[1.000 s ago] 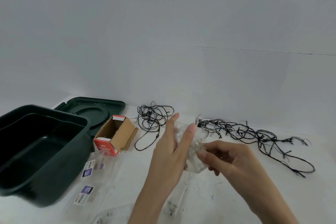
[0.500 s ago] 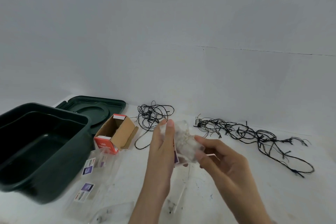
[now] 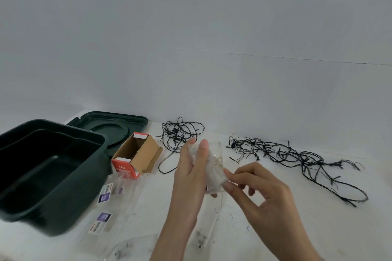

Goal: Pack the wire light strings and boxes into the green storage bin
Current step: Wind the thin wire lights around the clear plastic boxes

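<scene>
My left hand [image 3: 189,178] grips a clear plastic bag [image 3: 215,167] with a pale wire light string inside, held above the white table. My right hand [image 3: 261,193] pinches the bag's lower right edge with thumb and forefinger. The dark green storage bin [image 3: 53,176] stands open and empty at the left. An open cardboard box with a red end [image 3: 135,155] lies next to the bin. One tangle of black wire lights [image 3: 180,133] lies behind my hands, and a longer one [image 3: 297,159] stretches to the right.
The bin's green lid [image 3: 114,126] lies flat behind the bin, against the wall. Clear packets with purple labels [image 3: 106,207] lie on the table [image 3: 318,229] in front of the box, and more clear plastic [image 3: 135,246] lies near the front edge.
My left hand has shifted its hold on the bag, with fingers now wrapped further around it. My right hand has slid down from the bag's middle to its lower right edge.
</scene>
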Motion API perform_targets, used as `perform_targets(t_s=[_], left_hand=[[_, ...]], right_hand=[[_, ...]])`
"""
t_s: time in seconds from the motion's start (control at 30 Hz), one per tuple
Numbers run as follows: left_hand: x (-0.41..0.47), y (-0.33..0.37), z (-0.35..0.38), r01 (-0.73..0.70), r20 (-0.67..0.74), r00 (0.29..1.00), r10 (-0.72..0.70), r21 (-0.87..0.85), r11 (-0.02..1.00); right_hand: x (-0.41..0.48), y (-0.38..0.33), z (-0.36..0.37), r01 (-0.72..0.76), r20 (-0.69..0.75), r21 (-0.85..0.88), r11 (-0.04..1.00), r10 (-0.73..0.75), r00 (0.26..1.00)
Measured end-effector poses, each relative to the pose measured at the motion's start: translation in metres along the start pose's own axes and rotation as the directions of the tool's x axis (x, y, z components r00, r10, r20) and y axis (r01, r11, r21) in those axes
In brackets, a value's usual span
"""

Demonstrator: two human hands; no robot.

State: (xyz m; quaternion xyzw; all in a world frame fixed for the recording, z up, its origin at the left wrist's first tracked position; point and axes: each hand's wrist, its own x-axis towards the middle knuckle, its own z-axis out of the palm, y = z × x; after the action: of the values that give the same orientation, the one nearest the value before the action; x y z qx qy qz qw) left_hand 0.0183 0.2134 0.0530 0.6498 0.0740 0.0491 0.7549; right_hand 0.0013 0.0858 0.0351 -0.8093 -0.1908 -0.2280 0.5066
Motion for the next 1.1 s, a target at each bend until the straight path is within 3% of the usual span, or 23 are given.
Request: perform_targets(t_s=[0.13, 0.33, 0.43, 0.53, 0.67, 0.77, 0.93, 1.0, 1.1], left_hand=[[0.001, -0.001, 0.001, -0.107, -0.006, 0.994, 0.109, 0.123, 0.987], [0.000, -0.004, 0.001, -0.102, -0.010, 0.995, 0.104, 0.131, 0.986], [-0.003, -0.006, 0.003, -0.108, 0.013, 0.994, 0.107, 0.140, 0.984], [-0.004, -0.003, 0.006, -0.091, -0.015, 0.996, 0.091, 0.021, 0.996], [-0.005, -0.004, 0.007, -0.042, -0.007, 0.999, 0.042, -0.119, 0.992], [-0.005, -0.003, 0.005, -0.058, 0.009, 0.998, 0.059, -0.110, 0.992], [-0.003, -0.006, 0.001, -0.028, 0.050, 0.998, 0.035, -0.129, 0.991], [-0.002, -0.006, -0.002, -0.021, 0.049, 0.998, 0.028, -0.139, 0.990], [-0.001, -0.004, -0.003, -0.011, 0.046, 0.999, 0.019, -0.172, 0.985]], right_hand=[[-0.003, 0.003, 0.004, 0.042, 0.013, -0.042, 0.998, -0.041, 0.999], [-0.009, -0.004, 0.004, -0.177, 0.149, 0.268, 0.947, 0.141, 0.979], [-0.014, -0.010, 0.014, -0.194, 0.096, 0.299, 0.934, 0.173, 0.980], [-0.015, -0.014, 0.017, -0.199, -0.048, 0.307, 0.931, 0.224, 0.973], [-0.013, -0.014, 0.022, -0.126, -0.250, 0.097, 0.987, 0.147, 0.957], [-0.017, -0.008, 0.029, -0.059, -0.230, -0.098, 0.993, 0.036, 0.972], [-0.017, -0.007, 0.032, -0.073, -0.133, -0.163, 0.984, 0.052, 0.990], [-0.013, -0.010, 0.026, -0.122, -0.084, -0.099, 0.988, 0.114, 0.990], [-0.006, -0.009, 0.018, -0.283, -0.076, 0.224, 0.932, 0.306, 0.949]])
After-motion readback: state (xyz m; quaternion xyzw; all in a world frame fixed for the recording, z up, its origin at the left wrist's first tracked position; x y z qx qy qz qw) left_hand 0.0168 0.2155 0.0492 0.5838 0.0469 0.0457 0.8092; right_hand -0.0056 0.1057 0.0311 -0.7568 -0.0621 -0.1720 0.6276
